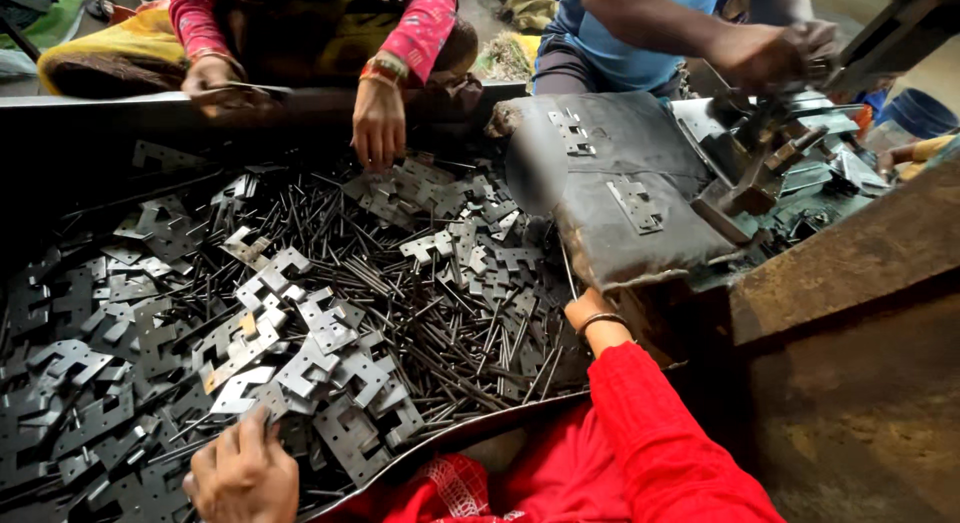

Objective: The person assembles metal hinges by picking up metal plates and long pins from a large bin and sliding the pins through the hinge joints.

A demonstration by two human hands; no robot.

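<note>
My left hand [242, 471] lies at the bottom left with fingers spread on a heap of flat grey metal hinge plates [320, 353]. It touches the plates without lifting one. Thin dark metal pins [450, 333] are mixed through the heap in a large dark tray [450, 435]. My right arm, in a red sleeve, reaches up to the tray's right edge. Only the wrist of my right hand [592, 313], with a bangle on it, shows. The fingers are hidden under a worn grey pad [610, 183].
Across the tray a person in pink sleeves reaches a hand [378, 125] into the plates. At the top right a person in a blue shirt holds a hand [770, 51] on a metal press [760, 168]. A rusty block [850, 263] stands at the right.
</note>
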